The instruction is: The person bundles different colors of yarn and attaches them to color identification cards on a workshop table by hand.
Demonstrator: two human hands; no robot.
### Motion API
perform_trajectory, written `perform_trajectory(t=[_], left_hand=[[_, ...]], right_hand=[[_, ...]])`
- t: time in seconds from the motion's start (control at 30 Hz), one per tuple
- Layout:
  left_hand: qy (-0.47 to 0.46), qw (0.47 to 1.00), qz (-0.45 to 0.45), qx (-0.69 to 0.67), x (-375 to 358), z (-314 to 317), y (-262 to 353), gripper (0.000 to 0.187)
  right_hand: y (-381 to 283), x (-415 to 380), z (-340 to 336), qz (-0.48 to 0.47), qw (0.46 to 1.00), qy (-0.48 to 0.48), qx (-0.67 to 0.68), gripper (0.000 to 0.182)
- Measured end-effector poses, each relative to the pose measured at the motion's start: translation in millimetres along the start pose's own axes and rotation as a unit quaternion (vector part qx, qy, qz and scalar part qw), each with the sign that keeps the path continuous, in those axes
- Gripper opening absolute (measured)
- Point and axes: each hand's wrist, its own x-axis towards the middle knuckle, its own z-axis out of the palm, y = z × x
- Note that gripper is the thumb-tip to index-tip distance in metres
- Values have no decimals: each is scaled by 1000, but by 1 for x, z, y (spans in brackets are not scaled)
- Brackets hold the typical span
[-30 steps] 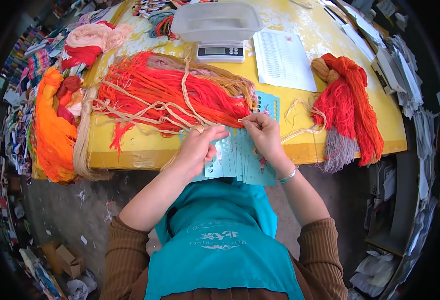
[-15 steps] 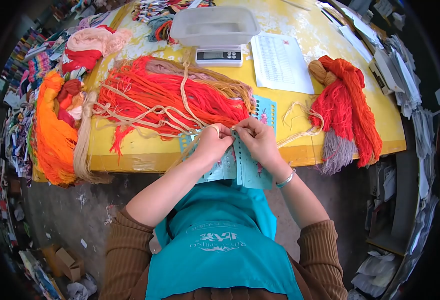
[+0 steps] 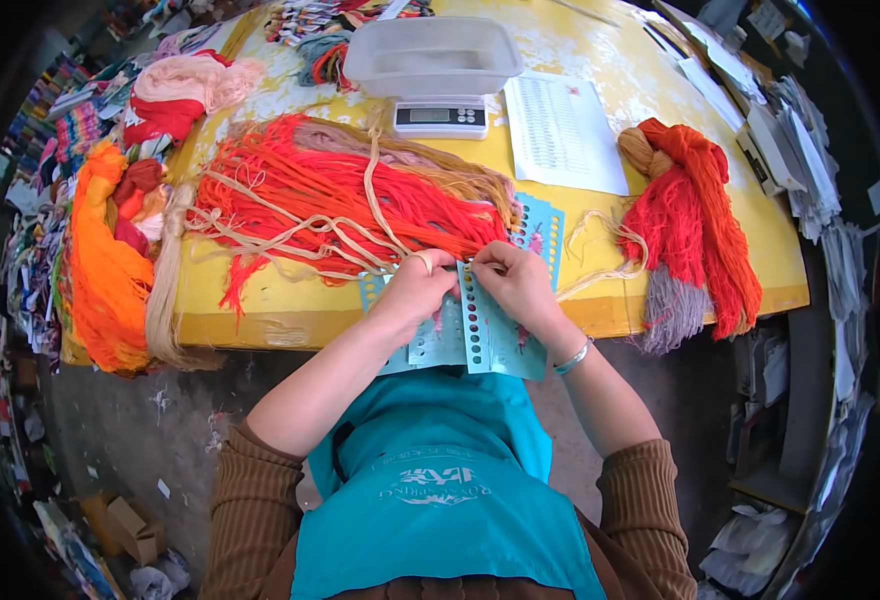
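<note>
Beyond the "Royal Spring" apron, right hand pinches a punched card; left hand curls, grip hidden.

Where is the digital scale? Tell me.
In the head view, the digital scale stands at upper centre on the yellow table, under the plastic tub and left of the printed sheet.

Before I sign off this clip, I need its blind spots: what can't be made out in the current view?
All in the head view:
- Whatever the fingers of the left hand and right hand pinch: hidden by the fingers.
- Top edges of the middle punched cards: behind the hands.
- Text on the printed sheet: too small.
- Reading on the scale: too small.
- Far end of the table: cut off by the top edge.
</note>
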Motion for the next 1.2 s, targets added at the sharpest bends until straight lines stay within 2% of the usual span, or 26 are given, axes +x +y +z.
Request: perform_trajectory(t=[0.33, 0.4, 0.5, 0.57, 0.63, 0.67, 0.73, 0.77, 0.9, 1.03, 1.1, 1.2], left_hand=[[-14, 997, -46, 59, 15, -3, -1, 14], [30, 974, 63, 217, 14, -5, -2, 13], [80, 950, 57, 297, -1, -12, 14, 13], [78, 952, 52, 293, 5, -25, 6, 12], [49, 973, 80, 211, 9, -32, -1, 10], [50, 973, 80, 211, 11, -32, -5, 10], [7, 994, 76, 75, 10, -26, -7, 7], [6, 994, 76, 75, 9, -24, -7, 7], [-25, 1000, 12, 14, -1, -16, 6, 6], [-63, 996, -9, -56, 3, -24, 0, 9], [-79, 997, -1, -24, 0, -17, 0, 11], [-96, 995, 6, 12, -6, -14, 6, 19]], right_hand=[[-5, 2, -1, 20, 1000, -14, 7, 14], [-5, 2, -1, 46, 998, -39, -16, 17], [-7, 2, -1, 7, 998, -29, -52, 19], [-7, 3, 0, 11, 997, -34, -63, 21], [-9, 5, 1, 12, 996, -40, -75, 24], [-11, 5, 1, 26, 995, -47, -88, 25], [-18, 4, -1, 42, 993, -54, -101, 26], [-23, 2, -1, 44, 991, -59, -114, 28], [-19, 1, 4, 21, 985, -48, -164, 34], [-11, 3, 3, 44, 992, -69, -96, 36], [-12, 2, 4, 5, 992, -36, -123, 33], [-8, 3, 10, 10, 989, -22, -143, 35]])
